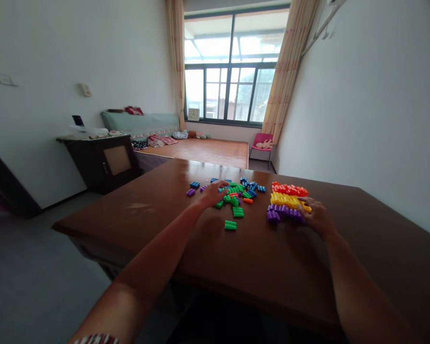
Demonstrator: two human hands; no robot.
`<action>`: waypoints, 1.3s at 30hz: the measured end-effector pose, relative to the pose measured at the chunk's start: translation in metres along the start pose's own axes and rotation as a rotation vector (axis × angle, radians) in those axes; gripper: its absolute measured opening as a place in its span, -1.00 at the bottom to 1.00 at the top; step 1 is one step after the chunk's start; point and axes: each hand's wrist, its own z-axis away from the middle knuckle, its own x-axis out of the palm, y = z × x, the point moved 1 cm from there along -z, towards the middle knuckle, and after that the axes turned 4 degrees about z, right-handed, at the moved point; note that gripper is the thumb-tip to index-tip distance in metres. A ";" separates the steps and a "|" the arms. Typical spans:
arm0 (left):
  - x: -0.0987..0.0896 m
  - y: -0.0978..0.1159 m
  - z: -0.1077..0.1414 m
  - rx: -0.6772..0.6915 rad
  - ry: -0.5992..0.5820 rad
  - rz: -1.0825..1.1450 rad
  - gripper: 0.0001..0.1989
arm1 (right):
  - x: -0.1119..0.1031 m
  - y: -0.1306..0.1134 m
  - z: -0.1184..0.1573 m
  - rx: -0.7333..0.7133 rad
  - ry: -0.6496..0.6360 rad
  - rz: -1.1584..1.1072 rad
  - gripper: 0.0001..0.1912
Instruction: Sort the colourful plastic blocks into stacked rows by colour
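From the head camera, your left hand [212, 192] reaches over the mixed pile of small ribbed blocks [236, 189] on the brown table [154, 205], its fingers loosely extended; you cannot tell whether they grip a piece. Green, blue, purple and orange pieces lie about it, with a green block [231, 225] apart on the side nearer you. Your right hand [317, 215] is partly curled at the right end of the yellow row [284, 199]; whether it grips or merely touches a piece there, you cannot tell. Just beyond the yellow lies the red row [288, 188], and just nearer you the purple row [284, 211].
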 end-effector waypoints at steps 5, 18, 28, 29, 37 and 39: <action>-0.063 -0.069 0.013 -0.261 0.150 -0.348 -0.78 | -0.003 -0.012 -0.002 -0.002 0.052 -0.091 -0.63; -0.064 -0.096 0.039 -0.306 0.194 -0.169 -0.71 | -0.006 -0.030 0.000 0.056 0.082 -0.205 -0.65; 0.016 0.036 0.008 0.093 -0.077 0.188 -0.71 | -0.013 -0.078 0.001 -0.004 -0.063 -0.375 -0.57; 0.028 0.050 0.007 0.153 -0.120 0.187 -0.70 | -0.014 -0.082 0.002 -0.006 -0.074 -0.403 -0.57; 0.101 0.087 0.000 0.279 -0.240 0.284 -0.72 | -0.021 -0.109 0.004 -0.097 -0.226 -0.735 -0.64; 0.109 0.087 -0.001 0.268 -0.241 0.305 -0.74 | -0.022 -0.111 0.004 -0.087 -0.233 -0.762 -0.66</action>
